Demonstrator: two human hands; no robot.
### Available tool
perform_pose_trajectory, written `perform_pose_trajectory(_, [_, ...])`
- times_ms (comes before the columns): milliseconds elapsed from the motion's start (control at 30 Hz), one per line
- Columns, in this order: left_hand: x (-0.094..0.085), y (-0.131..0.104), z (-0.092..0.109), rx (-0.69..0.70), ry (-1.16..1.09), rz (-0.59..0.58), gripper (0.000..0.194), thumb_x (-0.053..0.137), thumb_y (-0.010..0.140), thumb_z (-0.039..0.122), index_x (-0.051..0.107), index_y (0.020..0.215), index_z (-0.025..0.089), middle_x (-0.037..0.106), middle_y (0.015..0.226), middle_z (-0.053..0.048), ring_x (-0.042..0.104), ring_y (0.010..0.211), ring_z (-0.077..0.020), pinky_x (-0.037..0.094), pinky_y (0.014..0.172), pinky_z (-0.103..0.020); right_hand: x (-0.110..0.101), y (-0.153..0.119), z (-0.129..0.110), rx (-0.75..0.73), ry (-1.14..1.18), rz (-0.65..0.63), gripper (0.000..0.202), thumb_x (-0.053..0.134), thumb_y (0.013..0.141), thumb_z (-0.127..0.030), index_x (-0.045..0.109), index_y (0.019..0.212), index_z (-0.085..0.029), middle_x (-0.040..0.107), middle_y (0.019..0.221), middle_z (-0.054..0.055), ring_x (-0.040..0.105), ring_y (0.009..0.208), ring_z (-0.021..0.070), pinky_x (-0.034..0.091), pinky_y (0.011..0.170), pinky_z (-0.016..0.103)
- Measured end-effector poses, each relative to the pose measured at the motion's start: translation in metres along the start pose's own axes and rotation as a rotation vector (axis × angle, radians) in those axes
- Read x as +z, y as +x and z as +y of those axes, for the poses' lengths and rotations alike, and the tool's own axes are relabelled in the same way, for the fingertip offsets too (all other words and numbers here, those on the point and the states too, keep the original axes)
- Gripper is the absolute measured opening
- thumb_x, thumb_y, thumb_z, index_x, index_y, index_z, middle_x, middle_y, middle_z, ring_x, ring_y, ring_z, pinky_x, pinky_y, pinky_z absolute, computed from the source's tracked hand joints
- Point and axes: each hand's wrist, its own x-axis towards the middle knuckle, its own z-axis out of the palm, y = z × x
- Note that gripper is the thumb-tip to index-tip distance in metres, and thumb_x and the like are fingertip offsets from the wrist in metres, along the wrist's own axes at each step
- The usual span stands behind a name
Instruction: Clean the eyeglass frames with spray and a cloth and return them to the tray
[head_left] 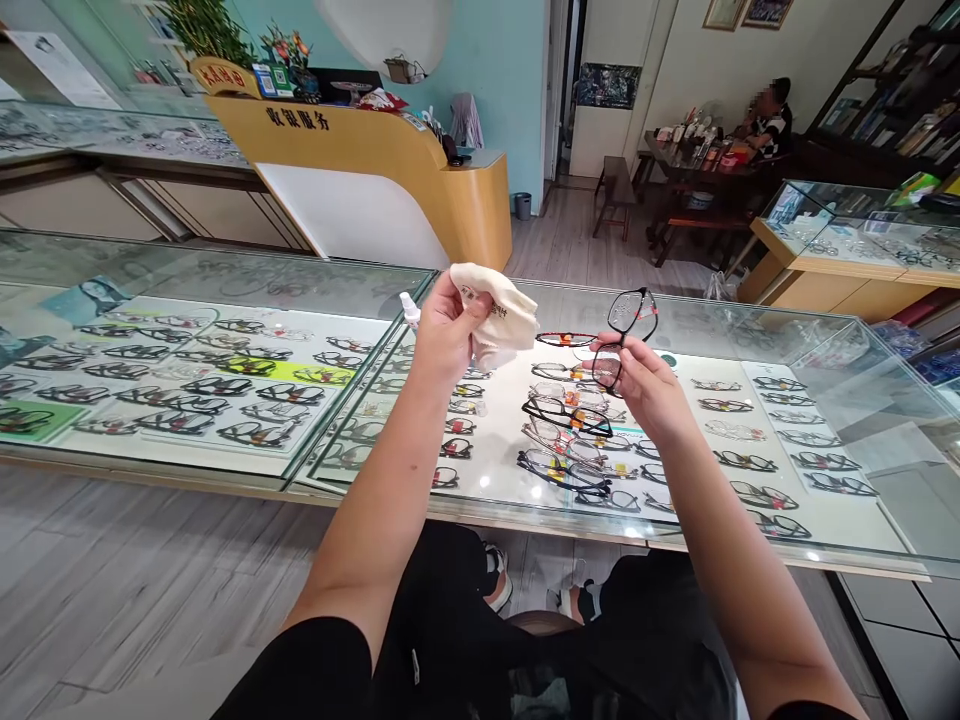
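My left hand point(454, 325) is closed on a cream cleaning cloth point(506, 310) with small dark print, held up over the glass counter. A small white bottle point(410, 311) shows just left of that hand; whether it stands on the glass or is held I cannot tell. My right hand point(645, 385) grips a pair of dark-framed eyeglasses point(632, 313), tilted on end, with the fingers near the middle of the frame. Cloth and eyeglasses are apart. Below and between my hands, several eyeglasses point(568, 416) lie in a column on the counter.
The glass display counter point(480, 508) runs across in front of me, with rows of eyeglasses point(187, 390) inside. Beyond it stand a wooden cashier desk point(472, 215), a bench point(616, 190) and another display case point(847, 260). A person point(769, 125) sits at a far table.
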Motion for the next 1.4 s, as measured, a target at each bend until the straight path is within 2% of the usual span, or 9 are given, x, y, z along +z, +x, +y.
perform_pose_trajectory(167, [0.019, -0.018, 0.008, -0.172, -0.095, -0.137, 0.078, 0.097, 0.061, 0.075, 0.062, 0.111, 0.027, 0.074, 0.1, -0.003, 0.075, 0.094, -0.0241, 0.057, 0.074, -0.032, -0.001, 0.001, -0.001, 0.003, 0.001, 0.005, 0.034, 0.072, 0.1, -0.054, 0.075, 0.125, -0.032, 0.072, 0.132, 0.007, 0.076, 0.115, 0.0253, 0.06, 0.09, 0.037])
perform_pose_trajectory(333, [0.028, -0.024, 0.006, -0.339, -0.307, -0.242, 0.076, 0.105, 0.059, 0.057, 0.07, 0.116, 0.024, 0.076, 0.095, -0.001, 0.072, 0.078, -0.0161, 0.058, 0.07, -0.028, 0.0, 0.0, -0.001, 0.008, 0.022, -0.013, 0.03, 0.071, 0.102, -0.051, 0.077, 0.123, -0.031, 0.071, 0.132, 0.005, 0.076, 0.115, 0.0238, 0.058, 0.089, 0.034])
perform_pose_trajectory(533, [0.032, -0.023, -0.009, -0.497, -0.364, -0.115, 0.044, 0.093, 0.08, 0.047, 0.068, 0.103, 0.021, 0.077, 0.095, -0.003, 0.076, 0.092, -0.021, 0.062, 0.082, -0.032, 0.001, -0.001, -0.002, 0.019, 0.009, -0.017, 0.031, 0.072, 0.1, -0.052, 0.076, 0.123, -0.031, 0.072, 0.134, 0.006, 0.076, 0.116, 0.0247, 0.059, 0.094, 0.036])
perform_pose_trajectory(700, [0.039, -0.025, -0.006, -0.524, -0.334, -0.153, 0.035, 0.083, 0.087, 0.044, 0.064, 0.108, 0.024, 0.071, 0.09, -0.001, 0.077, 0.101, -0.0246, 0.062, 0.085, -0.036, 0.003, -0.001, -0.002, 0.028, -0.012, -0.013, 0.031, 0.073, 0.099, -0.055, 0.076, 0.119, -0.031, 0.071, 0.14, 0.006, 0.077, 0.115, 0.0255, 0.059, 0.091, 0.037])
perform_pose_trajectory(867, [0.043, -0.029, 0.003, -0.475, -0.357, -0.205, 0.024, 0.071, 0.09, 0.037, 0.066, 0.11, 0.024, 0.057, 0.077, 0.001, 0.065, 0.072, -0.0153, 0.052, 0.065, -0.028, 0.004, -0.001, 0.0, 0.03, -0.003, -0.027, 0.03, 0.074, 0.1, -0.054, 0.077, 0.119, -0.032, 0.071, 0.141, 0.004, 0.078, 0.114, 0.0256, 0.059, 0.09, 0.036])
perform_pose_trajectory(967, [0.044, -0.031, 0.004, -0.451, -0.328, -0.256, 0.028, 0.065, 0.094, 0.05, 0.063, 0.096, 0.023, 0.05, 0.071, 0.002, 0.051, 0.06, -0.0123, 0.048, 0.059, -0.028, 0.004, -0.001, 0.0, 0.038, -0.005, -0.04, 0.028, 0.074, 0.1, -0.053, 0.078, 0.118, -0.031, 0.071, 0.141, 0.004, 0.077, 0.113, 0.0252, 0.059, 0.09, 0.037])
perform_pose_trajectory(1100, [0.045, -0.036, 0.004, -0.341, -0.201, -0.339, 0.054, 0.078, 0.086, 0.073, 0.06, 0.09, 0.023, 0.056, 0.073, 0.002, 0.046, 0.056, -0.0093, 0.04, 0.051, -0.025, 0.002, -0.002, 0.0, 0.061, -0.032, -0.073, 0.031, 0.074, 0.099, -0.053, 0.078, 0.119, -0.03, 0.075, 0.13, 0.006, 0.077, 0.113, 0.0263, 0.059, 0.092, 0.039])
perform_pose_trajectory(1300, [0.046, -0.039, 0.0, -0.355, -0.155, -0.407, 0.06, 0.097, 0.067, 0.069, 0.07, 0.093, 0.022, 0.06, 0.075, 0.003, 0.055, 0.06, -0.0099, 0.043, 0.052, -0.023, 0.003, -0.003, 0.0, 0.067, -0.029, -0.121, 0.027, 0.073, 0.101, -0.049, 0.08, 0.119, -0.03, 0.076, 0.128, 0.006, 0.077, 0.11, 0.0249, 0.059, 0.089, 0.037])
perform_pose_trajectory(1400, [0.046, -0.039, -0.004, -0.369, -0.14, -0.416, 0.055, 0.094, 0.073, 0.067, 0.071, 0.099, 0.023, 0.059, 0.075, 0.004, 0.05, 0.057, -0.0088, 0.037, 0.049, -0.022, 0.003, -0.003, -0.001, 0.068, -0.037, -0.124, 0.029, 0.073, 0.1, -0.049, 0.079, 0.119, -0.029, 0.076, 0.127, 0.007, 0.077, 0.108, 0.0249, 0.059, 0.088, 0.037])
